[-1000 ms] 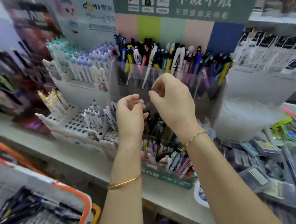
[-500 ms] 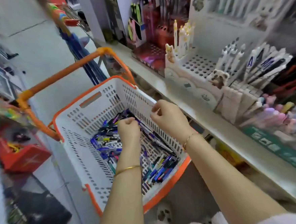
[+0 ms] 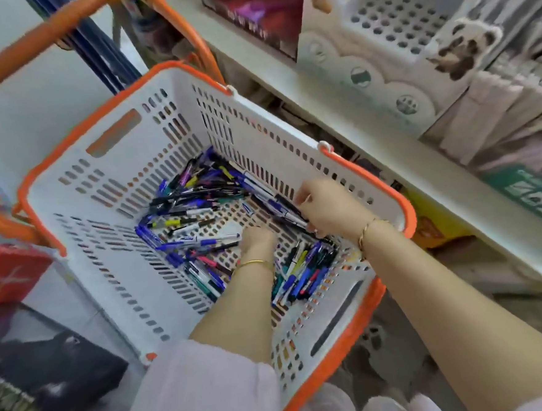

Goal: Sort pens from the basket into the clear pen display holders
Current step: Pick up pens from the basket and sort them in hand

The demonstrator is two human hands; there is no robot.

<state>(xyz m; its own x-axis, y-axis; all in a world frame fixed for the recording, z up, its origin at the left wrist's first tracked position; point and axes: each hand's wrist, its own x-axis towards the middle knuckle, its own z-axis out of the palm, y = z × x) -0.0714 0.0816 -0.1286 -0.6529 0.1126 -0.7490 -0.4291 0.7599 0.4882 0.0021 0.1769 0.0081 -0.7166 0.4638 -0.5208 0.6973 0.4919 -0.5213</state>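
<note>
Basket (image 3: 102, 191) holding loose pens (image 3: 183, 211) on its floor, right hand (image 3: 331, 210) pinching a few pens beside one wall, left hand (image 3: 256, 238) curling among them, its grasp being impossible to tell.

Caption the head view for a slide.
Left hand and right hand reach into a white, orange-rimmed basket of loose pens, the right gripping several.

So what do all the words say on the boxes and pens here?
Nothing here reads clearly.
On the green sign: white characters, blurred.
On the black box: yellowish lettering, blurred.
On the dark red box: pale print, blurred.
On the pens in the basket: labels too small.
</note>
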